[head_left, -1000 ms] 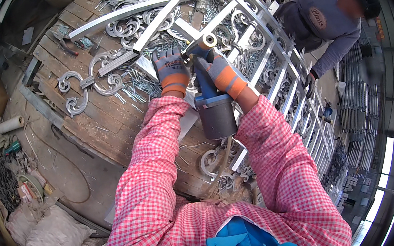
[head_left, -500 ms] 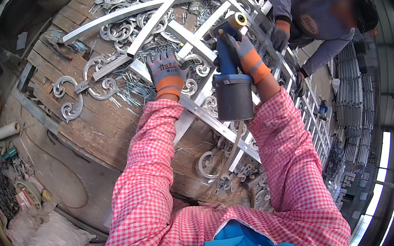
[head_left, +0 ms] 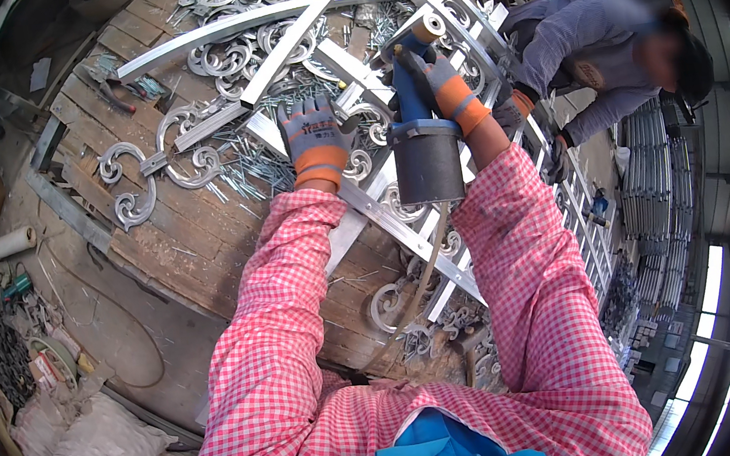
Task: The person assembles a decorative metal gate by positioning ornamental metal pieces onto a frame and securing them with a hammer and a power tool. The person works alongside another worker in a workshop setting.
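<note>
My right hand (head_left: pixel 450 88), in a grey and orange glove, is wrapped round a blue rivet gun (head_left: pixel 411 83). The gun's black cylinder (head_left: pixel 428 164) faces me, and its yellowish end points away over the frame. Below it lies a silver metal lattice frame (head_left: pixel 391 215) with scroll ornaments. My left hand (head_left: pixel 316 137), gloved alike, is over the frame's left corner, fingers stretched forward and thumb out to the right. Loose rivets (head_left: pixel 242 166) lie scattered beside it. Whatever is under its palm is hidden.
A wooden table (head_left: pixel 164 245) bears scroll pieces (head_left: pixel 136 207), metal bars (head_left: pixel 255 21) and pliers (head_left: pixel 118 99). Across the frame a co-worker (head_left: pixel 580 43) leans in, gloved hands on it. A hose (head_left: pixel 419 290) trails from the gun. Sacks (head_left: pixel 103 447) lie at lower left.
My right hand has moved the rivet gun slightly away from me and to the left. My left hand has barely shifted. The co-worker has bent lower, one hand coming nearer to my right hand.
</note>
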`<control>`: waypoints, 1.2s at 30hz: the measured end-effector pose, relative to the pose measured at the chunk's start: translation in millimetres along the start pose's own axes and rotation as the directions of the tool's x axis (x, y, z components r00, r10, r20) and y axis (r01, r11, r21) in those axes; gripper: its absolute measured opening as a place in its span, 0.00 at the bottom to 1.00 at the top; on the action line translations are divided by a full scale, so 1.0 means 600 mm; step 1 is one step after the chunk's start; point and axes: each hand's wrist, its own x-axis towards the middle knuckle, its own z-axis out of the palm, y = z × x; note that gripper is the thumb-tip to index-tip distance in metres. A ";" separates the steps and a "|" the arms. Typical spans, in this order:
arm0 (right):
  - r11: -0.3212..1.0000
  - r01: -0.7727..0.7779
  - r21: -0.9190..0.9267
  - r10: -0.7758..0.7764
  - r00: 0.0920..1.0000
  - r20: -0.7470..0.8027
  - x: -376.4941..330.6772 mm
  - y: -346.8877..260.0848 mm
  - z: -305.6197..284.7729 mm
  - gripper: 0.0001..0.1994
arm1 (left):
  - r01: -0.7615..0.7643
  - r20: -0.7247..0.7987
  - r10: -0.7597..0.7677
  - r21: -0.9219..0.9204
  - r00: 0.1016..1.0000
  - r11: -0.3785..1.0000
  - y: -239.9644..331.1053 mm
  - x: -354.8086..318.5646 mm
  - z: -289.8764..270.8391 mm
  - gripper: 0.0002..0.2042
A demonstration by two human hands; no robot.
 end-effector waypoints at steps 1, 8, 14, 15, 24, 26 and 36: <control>0.903 0.213 -0.372 -0.212 0.976 0.045 0.002 0.037 0.002 0.25 | 0.009 0.037 -0.009 -0.002 0.999 1.000 0.003 0.001 -0.005 0.40; 0.972 -0.110 0.207 0.117 0.993 -0.022 0.021 0.124 0.031 0.24 | -0.028 -0.029 0.027 -0.038 0.999 0.999 0.006 -0.004 -0.012 0.33; 0.943 -0.271 0.193 0.280 0.960 -0.020 0.011 -0.022 -0.002 0.19 | 0.010 0.025 -0.010 0.004 1.000 1.000 -0.004 0.000 -0.006 0.38; 0.982 -0.160 -0.104 0.164 0.986 0.028 0.008 -0.012 -0.005 0.18 | -0.002 0.014 0.002 -0.019 1.000 1.000 -0.001 0.001 -0.001 0.38; 0.734 0.120 -0.668 -0.017 0.987 0.159 0.007 0.093 0.075 0.17 | -0.044 -0.008 0.044 -0.024 0.999 0.999 0.001 -0.001 -0.008 0.33; 0.762 0.166 -0.626 -0.130 0.986 0.103 0.011 0.103 0.076 0.19 | -0.037 -0.044 0.036 -0.008 0.998 0.999 0.003 -0.002 -0.008 0.33; 0.984 -0.038 -0.171 0.035 0.999 -0.019 0.004 0.119 0.080 0.20 | -0.050 -0.046 0.048 -0.041 0.998 0.998 0.006 -0.005 -0.008 0.33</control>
